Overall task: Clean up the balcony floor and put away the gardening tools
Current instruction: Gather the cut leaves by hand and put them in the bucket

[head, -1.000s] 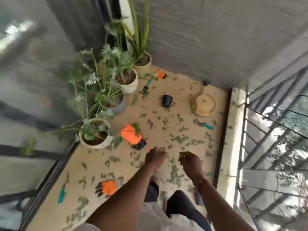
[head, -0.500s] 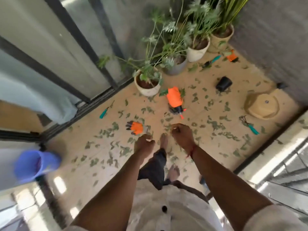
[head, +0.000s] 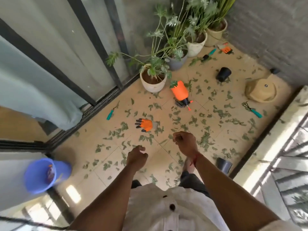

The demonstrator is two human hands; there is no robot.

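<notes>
Green leaf scraps [head: 205,139] litter the tan balcony floor [head: 166,157]. An orange clawed glove [head: 144,125] lies ahead of my hands, with an orange spray bottle [head: 180,92] on its side beyond it. A second orange glove [head: 225,49] lies at the far corner. Teal-handled tools lie about: one [head: 110,113] by the door track, a hand rake [head: 253,110] at right, another [head: 208,55] near the pots. My left hand [head: 136,157] and my right hand [head: 184,141] hover above the floor, fingers loosely curled, holding nothing.
Several potted plants [head: 153,80] line the glass door at the back. A tan hat [head: 260,90] and a black pot [head: 223,74] lie at right, a grey pot [head: 224,164] by the ledge. A blue bucket [head: 43,175] stands at left. Railing [head: 286,147] bounds the right side.
The view has swung left and back, bringing the glass door, curtain and blue bucket into sight. Both hands stay in front of me, empty.
</notes>
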